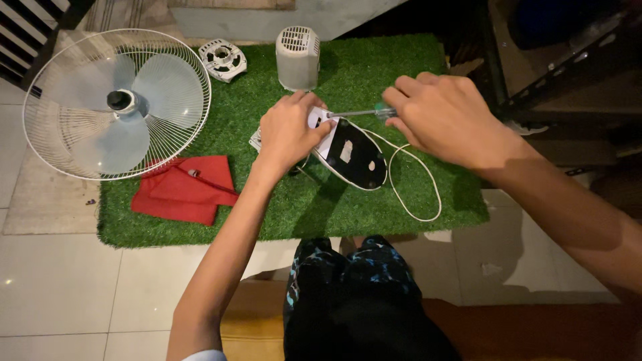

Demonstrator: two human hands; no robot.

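Seated over a green turf mat point(414, 194), with a white fan base part point(351, 157) — oval, dark on its upturned face — lying near the mat's middle. Left hand point(287, 130) clamped down over the part's near-left end, fingers curled and pressed on the white rim, steadying it. Right hand point(445, 113) closed around the green handle of a screwdriver point(358, 113), shaft held almost level and pointing left, tip meeting the part's upper end just beside the left fingertips. Probably light, rigid plastic, likely to rock or skid on the springy turf; best gripped by the thick rim rather than the flat dark plate, well clear of the tip. White cord point(418, 194) looping limply off to the right — soft, prone to snagging. Farther back, a grey motor cover point(297, 59) standing upright and a small round white piece point(223, 59); at left, a caged fan head point(117, 103) lying flat, and a red cloth point(184, 188) beside it.
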